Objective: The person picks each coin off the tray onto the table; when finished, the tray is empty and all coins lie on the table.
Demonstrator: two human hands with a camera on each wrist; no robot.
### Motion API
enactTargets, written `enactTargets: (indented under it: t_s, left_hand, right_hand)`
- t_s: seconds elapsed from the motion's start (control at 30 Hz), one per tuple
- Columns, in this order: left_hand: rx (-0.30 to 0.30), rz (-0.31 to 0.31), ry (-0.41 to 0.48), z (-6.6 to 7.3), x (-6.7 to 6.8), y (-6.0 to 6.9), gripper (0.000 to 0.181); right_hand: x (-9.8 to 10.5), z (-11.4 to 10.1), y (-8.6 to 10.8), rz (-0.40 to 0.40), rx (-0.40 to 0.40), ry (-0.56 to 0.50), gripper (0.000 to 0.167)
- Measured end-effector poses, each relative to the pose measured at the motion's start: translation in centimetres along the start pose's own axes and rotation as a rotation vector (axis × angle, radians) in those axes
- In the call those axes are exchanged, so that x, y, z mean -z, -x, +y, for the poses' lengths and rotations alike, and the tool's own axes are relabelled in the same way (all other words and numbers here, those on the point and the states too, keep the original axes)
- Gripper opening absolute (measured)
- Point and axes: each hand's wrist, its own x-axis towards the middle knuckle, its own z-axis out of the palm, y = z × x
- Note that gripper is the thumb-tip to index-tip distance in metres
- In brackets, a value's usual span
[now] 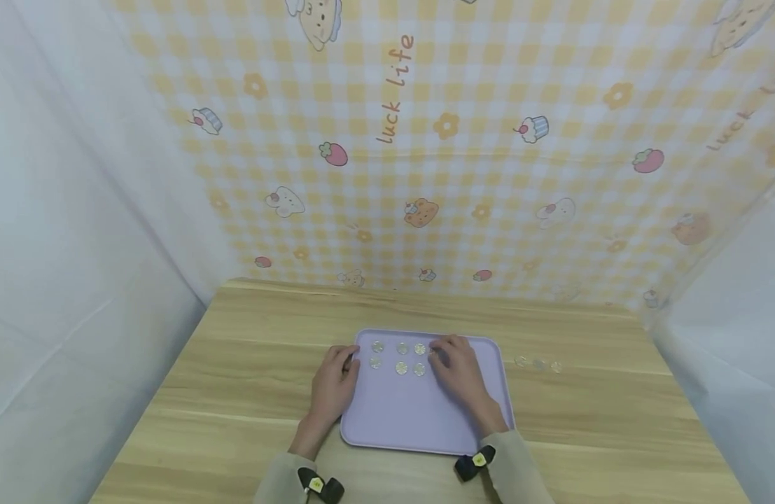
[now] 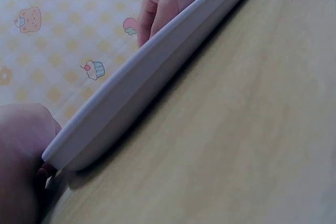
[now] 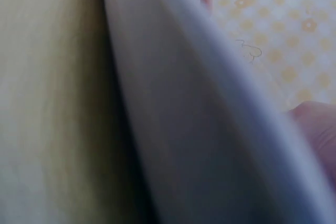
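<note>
A lilac tray [image 1: 412, 413] lies on the wooden table, with several round coins [image 1: 402, 368] in two rows on its far half. The left hand [image 1: 334, 388] grips the tray's left edge; in the left wrist view that hand [image 2: 23, 150] has a finger below the rim [image 2: 100, 103]. Over the tray's far right part, the right hand [image 1: 459, 371] pinches a small coin [image 1: 433, 351] between thumb and finger, just right of the rows. The right wrist view shows part of the right hand [image 3: 320, 135] beyond the blurred tray side [image 3: 178, 87], its fingertips hidden.
Three coins [image 1: 538, 364] lie in a row on the table [image 1: 601, 420] to the right of the tray. Behind the table hangs a yellow checked cloth [image 1: 488, 175], and pale cloth [image 1: 97, 245] hangs on both sides.
</note>
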Motion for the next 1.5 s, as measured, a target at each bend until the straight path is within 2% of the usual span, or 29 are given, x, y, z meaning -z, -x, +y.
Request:
enactTargets:
  t_s: [0.1, 0.47, 0.63, 0.8, 1.07, 1.33, 1.5]
  left_hand:
    - [-0.005, 0.006, -0.003, 0.10, 0.00, -0.02, 0.029]
    - [-0.057, 0.043, -0.006, 0.13, 0.01, 0.04, 0.028]
    - [-0.045, 0.026, 0.003, 0.18, -0.04, 0.22, 0.028]
    - [-0.039, 0.018, -0.001, 0.29, -0.06, 0.22, 0.028]
    - [-0.038, 0.031, -0.005, 0.33, 0.00, 0.16, 0.029]
    - [-0.008, 0.006, 0.002, 0.45, -0.03, 0.19, 0.029]
    - [0.002, 0.009, -0.006, 0.55, 0.05, 0.17, 0.029]
  right_hand:
    - [0.03, 0.15, 0.01, -0.012, 0.020, 0.039, 0.019]
    - [0.03, 0.56, 0.10, 0.023, 0.000, 0.020, 0.020]
    - [0.11, 0.44, 0.40, 0.011, -0.075, 0.036, 0.020]
    - [0.17, 0.37, 0.40, -0.018, -0.156, 0.006, 0.020]
    - [0.11, 0.31, 0.15, -0.021, -0.141, 0.031, 0.023]
    - [0.27, 0.06, 0.19, -0.031, -0.209, -0.013, 0.019]
    - [0.15, 0.18, 0.14, -0.022, -0.219, -0.047, 0.017]
